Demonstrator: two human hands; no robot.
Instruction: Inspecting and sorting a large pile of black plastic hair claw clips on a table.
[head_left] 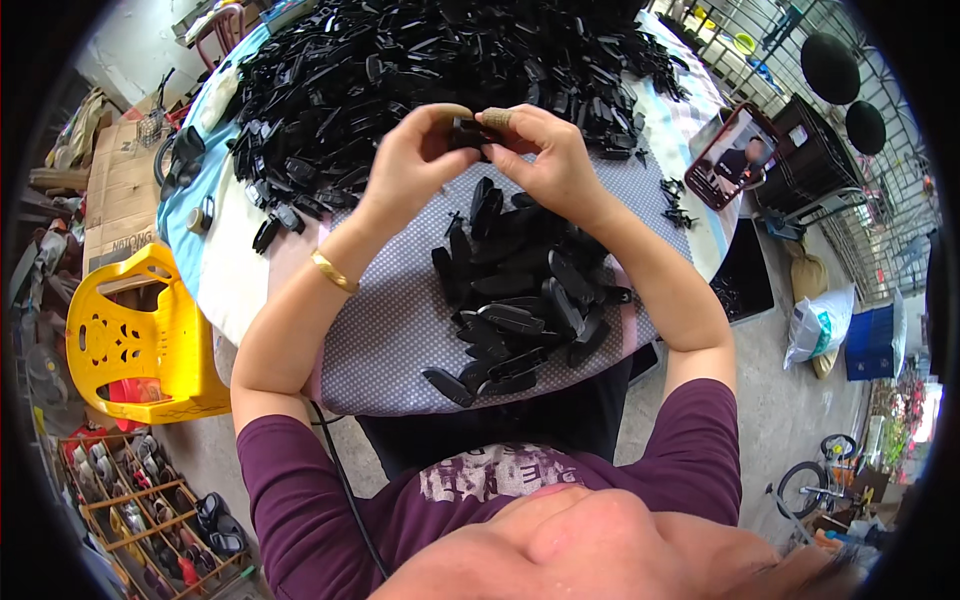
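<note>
Above the table's middle, both of my hands meet at a small black plastic piece (468, 128). My left hand (412, 158) pinches it between thumb and forefinger, and my right hand (552, 160) grips it from the other side. Tan covers wrap the forefinger tips. The fingers partly hide the piece, so its exact kind cannot be made out. Just beyond my hands lies a large heap of black plastic pieces (340, 80). Nearer to me, between my forearms, is a smaller pile of long, rounded black pieces (510, 318) on the dotted tablecloth (385, 345).
A phone (728, 158) showing a video leans at the table's right, beside a few tiny black parts (677, 205). To the left stand a yellow plastic chair (175, 345) and a shoe rack (125, 500). White sacks (818, 325) and a blue bin (870, 342) stand on the right floor.
</note>
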